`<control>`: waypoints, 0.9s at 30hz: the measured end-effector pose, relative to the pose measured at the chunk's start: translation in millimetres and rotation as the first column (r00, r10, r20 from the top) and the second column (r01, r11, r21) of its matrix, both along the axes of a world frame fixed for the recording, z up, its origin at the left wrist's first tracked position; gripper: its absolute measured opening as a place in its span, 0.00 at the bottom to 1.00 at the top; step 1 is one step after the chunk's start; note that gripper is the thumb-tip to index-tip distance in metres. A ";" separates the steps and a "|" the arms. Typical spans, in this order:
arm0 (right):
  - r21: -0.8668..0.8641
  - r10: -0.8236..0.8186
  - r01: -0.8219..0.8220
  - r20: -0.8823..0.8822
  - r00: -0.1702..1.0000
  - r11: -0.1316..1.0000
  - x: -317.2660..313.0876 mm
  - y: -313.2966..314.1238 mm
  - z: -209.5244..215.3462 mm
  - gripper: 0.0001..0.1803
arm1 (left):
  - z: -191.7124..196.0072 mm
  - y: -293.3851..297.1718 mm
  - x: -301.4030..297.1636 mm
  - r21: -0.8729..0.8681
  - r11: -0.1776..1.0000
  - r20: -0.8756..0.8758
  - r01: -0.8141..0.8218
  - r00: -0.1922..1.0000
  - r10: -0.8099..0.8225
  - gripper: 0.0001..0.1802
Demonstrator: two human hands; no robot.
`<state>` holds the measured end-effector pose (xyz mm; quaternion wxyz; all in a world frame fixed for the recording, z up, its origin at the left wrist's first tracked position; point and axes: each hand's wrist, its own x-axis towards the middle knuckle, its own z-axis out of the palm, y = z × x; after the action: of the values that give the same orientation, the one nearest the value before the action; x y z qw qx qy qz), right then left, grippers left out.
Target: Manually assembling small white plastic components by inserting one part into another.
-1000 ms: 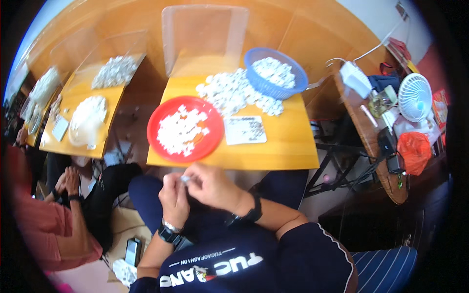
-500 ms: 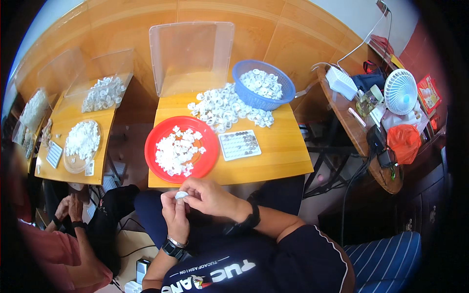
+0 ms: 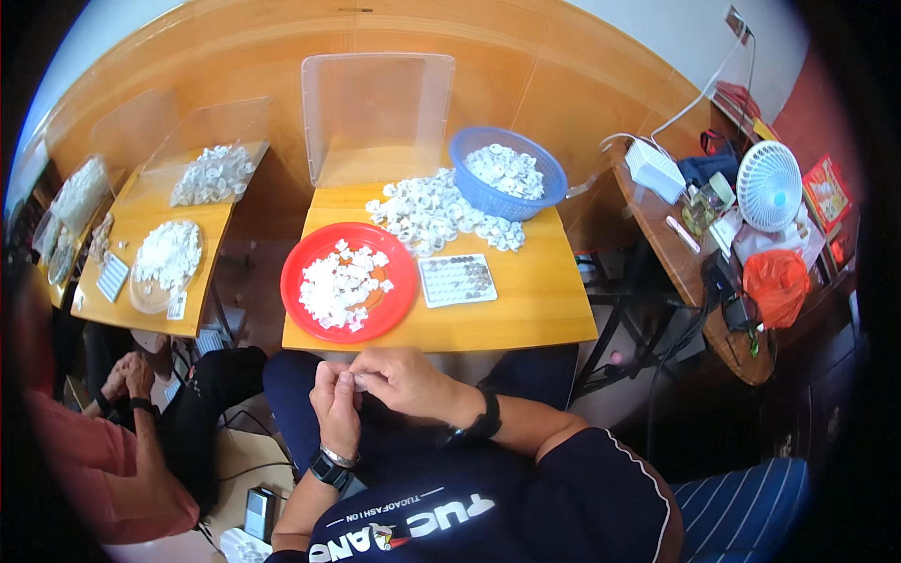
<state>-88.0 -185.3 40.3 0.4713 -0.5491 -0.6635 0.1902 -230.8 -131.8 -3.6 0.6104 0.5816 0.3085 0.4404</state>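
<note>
Over my lap, just off the table's near edge, my left hand and my right hand meet with fingertips pinched together. Between them is a small white plastic piece, mostly covered by the fingers. Beyond them on the yellow table lies a red plate heaped with small white plastic parts. A white tray to its right holds rows of small dark and silvery discs. Behind these spreads a pile of round white pieces, beside a blue basket filled with similar ones.
A clear plastic bin stands upright at the table's back. At left, another person's clasped hands are near a second table with similar white parts. On the right, a wooden table carries a fan and an orange bag.
The round white face of the held piece showed before; now the fingers cover most of it. My hands stay close together, and the view has shifted slightly.
</note>
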 end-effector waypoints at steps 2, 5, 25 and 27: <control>-0.103 0.025 -0.027 -0.026 0.999 0.994 10.1 -5.2 -0.9 0.03 | -1.9 -1.5 4.7 -0.124 0.991 0.019 0.038 0.999 -0.036 0.13; -0.163 -0.242 0.220 -0.122 0.963 0.962 57.3 -0.2 9.6 0.05 | -1.9 5.4 2.7 -0.134 0.987 -0.010 0.094 0.995 -0.096 0.13; -0.216 -0.419 0.518 0.377 0.826 0.828 237.0 86.1 -4.7 0.10 | -4.3 10.7 4.4 -0.308 0.914 0.006 0.265 0.961 -0.276 0.09; -0.196 -0.407 0.551 0.486 0.773 0.811 233.2 100.9 -8.3 0.10 | -3.0 10.8 3.0 -0.310 0.913 0.002 0.265 0.961 -0.278 0.09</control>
<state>145.1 -84.5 32.0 0.2515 -0.7997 -0.5433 0.0461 -227.8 -121.0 -6.6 0.7420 0.5258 0.3024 0.2854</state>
